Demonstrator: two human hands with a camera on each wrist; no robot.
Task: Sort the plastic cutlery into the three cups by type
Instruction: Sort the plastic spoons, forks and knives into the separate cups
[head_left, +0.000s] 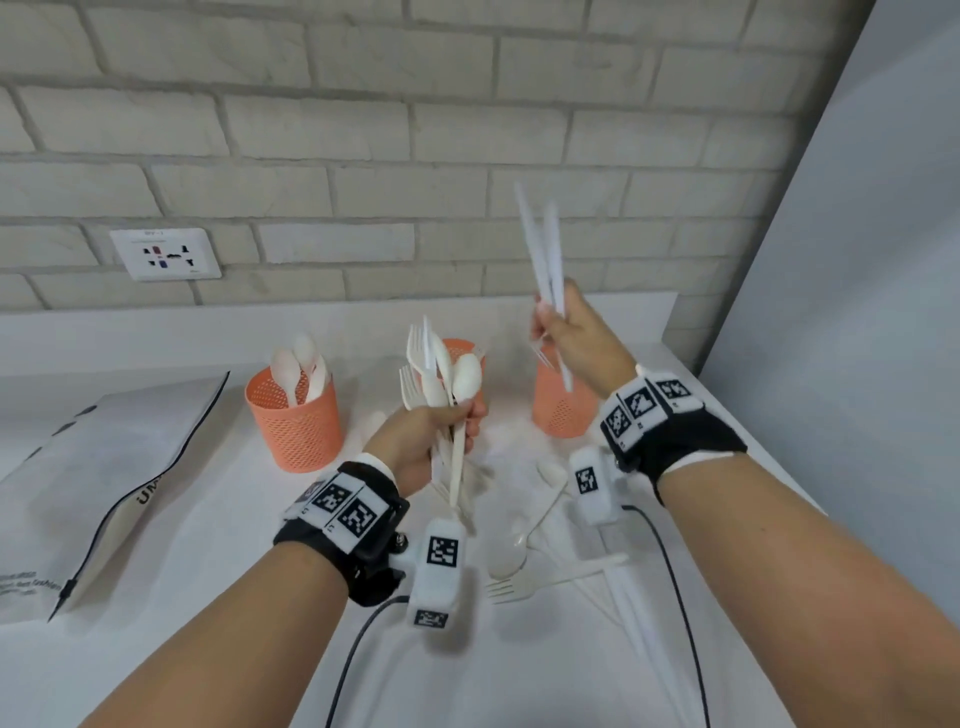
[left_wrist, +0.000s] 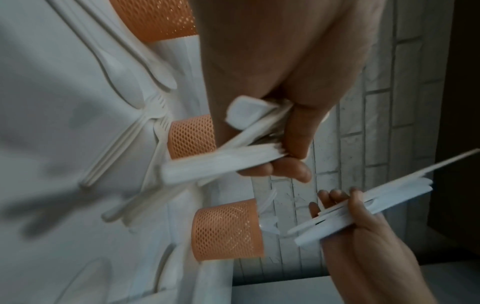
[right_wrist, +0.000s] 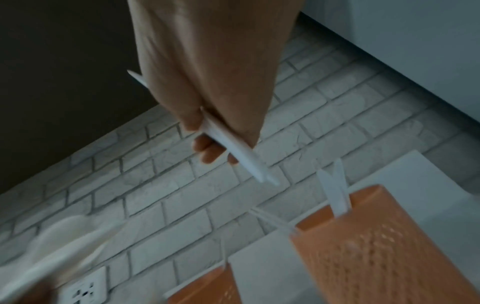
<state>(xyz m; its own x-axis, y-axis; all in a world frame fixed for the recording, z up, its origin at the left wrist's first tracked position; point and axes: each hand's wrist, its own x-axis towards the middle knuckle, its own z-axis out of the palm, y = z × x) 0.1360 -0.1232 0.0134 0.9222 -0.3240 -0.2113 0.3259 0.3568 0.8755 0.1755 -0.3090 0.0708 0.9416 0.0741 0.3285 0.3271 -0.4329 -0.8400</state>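
My left hand (head_left: 447, 426) grips a mixed bundle of white plastic forks and spoons (head_left: 441, 379), heads up, in front of the middle orange mesh cup (head_left: 460, 349). My right hand (head_left: 566, 332) holds several white knives (head_left: 543, 249), blades pointing up, above the right orange cup (head_left: 561, 405). The left orange cup (head_left: 293, 415) holds spoons. More white cutlery (head_left: 550, 561) lies loose on the white table between my wrists. In the left wrist view the fingers (left_wrist: 293, 148) curl round the handles (left_wrist: 215, 164); in the right wrist view the knives (right_wrist: 241, 156) point toward the right cup (right_wrist: 389, 246).
A white zip bag (head_left: 104, 483) lies at the table's left. A brick wall with a power socket (head_left: 166, 254) runs behind the cups. A grey panel (head_left: 857, 260) stands at the right. Cables (head_left: 675, 571) trail from my wrist cameras over the table.
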